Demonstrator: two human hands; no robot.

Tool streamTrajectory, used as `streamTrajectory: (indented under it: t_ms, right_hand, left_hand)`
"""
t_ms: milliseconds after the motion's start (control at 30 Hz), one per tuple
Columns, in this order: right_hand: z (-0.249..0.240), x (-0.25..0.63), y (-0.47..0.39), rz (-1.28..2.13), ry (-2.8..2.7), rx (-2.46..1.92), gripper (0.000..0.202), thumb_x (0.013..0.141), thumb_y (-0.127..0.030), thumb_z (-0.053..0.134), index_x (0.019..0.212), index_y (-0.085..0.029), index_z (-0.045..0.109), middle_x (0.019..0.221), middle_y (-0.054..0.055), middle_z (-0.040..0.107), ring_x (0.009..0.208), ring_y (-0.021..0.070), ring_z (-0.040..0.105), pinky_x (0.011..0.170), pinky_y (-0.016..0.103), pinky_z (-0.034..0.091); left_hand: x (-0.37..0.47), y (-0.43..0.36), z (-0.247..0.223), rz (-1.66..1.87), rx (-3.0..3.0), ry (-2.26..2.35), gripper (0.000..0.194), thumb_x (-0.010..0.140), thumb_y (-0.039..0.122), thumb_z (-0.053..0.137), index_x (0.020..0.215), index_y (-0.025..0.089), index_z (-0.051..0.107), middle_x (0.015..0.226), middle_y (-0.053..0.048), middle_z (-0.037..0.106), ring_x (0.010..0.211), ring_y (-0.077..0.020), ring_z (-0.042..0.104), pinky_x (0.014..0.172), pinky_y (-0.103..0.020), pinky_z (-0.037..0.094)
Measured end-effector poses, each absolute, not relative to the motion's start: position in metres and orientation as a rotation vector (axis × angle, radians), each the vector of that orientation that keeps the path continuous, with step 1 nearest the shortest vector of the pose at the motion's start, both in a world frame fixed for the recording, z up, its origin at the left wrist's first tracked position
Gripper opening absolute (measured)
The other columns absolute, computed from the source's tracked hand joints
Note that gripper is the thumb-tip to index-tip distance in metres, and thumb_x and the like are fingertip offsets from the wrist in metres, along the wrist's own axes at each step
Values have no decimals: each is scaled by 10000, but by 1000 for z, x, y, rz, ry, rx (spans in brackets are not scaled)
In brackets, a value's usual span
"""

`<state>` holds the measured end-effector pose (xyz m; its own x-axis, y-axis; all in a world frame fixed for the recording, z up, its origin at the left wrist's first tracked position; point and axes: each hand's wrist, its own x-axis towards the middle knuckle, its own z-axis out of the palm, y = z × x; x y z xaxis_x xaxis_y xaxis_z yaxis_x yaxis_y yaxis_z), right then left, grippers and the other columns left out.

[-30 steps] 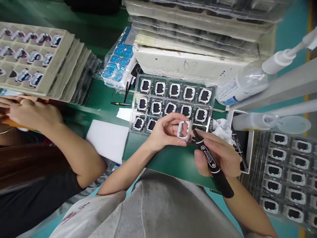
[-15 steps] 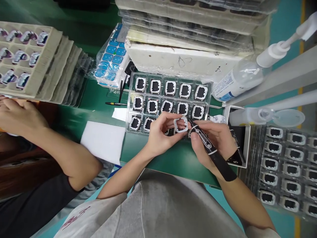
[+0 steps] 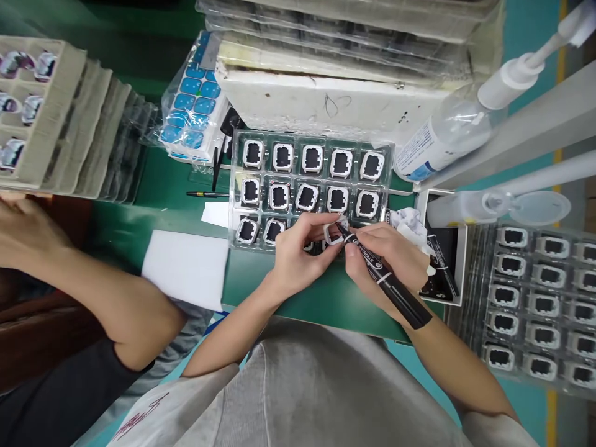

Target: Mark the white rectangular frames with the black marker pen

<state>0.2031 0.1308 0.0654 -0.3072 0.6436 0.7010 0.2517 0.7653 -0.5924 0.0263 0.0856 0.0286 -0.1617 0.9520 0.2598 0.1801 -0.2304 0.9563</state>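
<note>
Left hand (image 3: 298, 257): grip pinched on a small white square plastic frame (image 3: 333, 234), held just above the green table (image 3: 326, 298).
Right hand (image 3: 391, 261): grip wrapped round a black marker pen (image 3: 386, 282), tip touching the frame.
Clear plastic tray (image 3: 310, 186): nearly full; the marking looks midway.

We pinch a small white frame (image 3: 333, 233) in our left hand (image 3: 298, 251) above the clear tray (image 3: 393, 155) of framed parts. Our right hand (image 3: 391, 257) grips a black marker (image 3: 386, 280), its tip touching the frame. A co-worker's arm (image 3: 93, 285) lies at left.
</note>
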Motion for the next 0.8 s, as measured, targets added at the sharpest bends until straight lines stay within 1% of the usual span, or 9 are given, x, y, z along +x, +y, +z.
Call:
streamTrajectory:
  t_ms: [267,467,667,800]
  right_hand:
    - [68,204,131,448,-1912,-679,262,977,-43,775,1173,-191,682,992,61,761,929,198,793,829,346,731]
    - [67,204,132,453,-1911,-685,234,996,-63,770,1164,-197,677,986,47,761,927,190,796,816,337,725]
    - [67,204,131,459,-1911,-702,254,972,-41,781,1156,-188,686,1003,58,774,927,199,801,838,345,730]
    - [69,204,129,500,-1916,-715,269,967,-35,777,1164,-196,689,1029,59,787,932,204,803,821,351,722]
  left_hand:
    - [26,88,30,1504,1550,1344,431,940,173,900,1339,263,763,1189,-26,870,1004,-179,877,957,-231,728]
    - [26,87,28,1455,1547,1388,455,926,177,911,1346,264,755,1193,-35,872,1021,-204,879,961,-260,735]
    - [27,87,28,1498,1569,1348,440,951,145,878,1355,259,745,1200,-21,868,1027,-163,877,976,-196,710]
    - [27,87,29,1484,1631,1400,406,968,144,850,1344,250,739,1173,-17,873,1003,-154,878,955,-187,712]
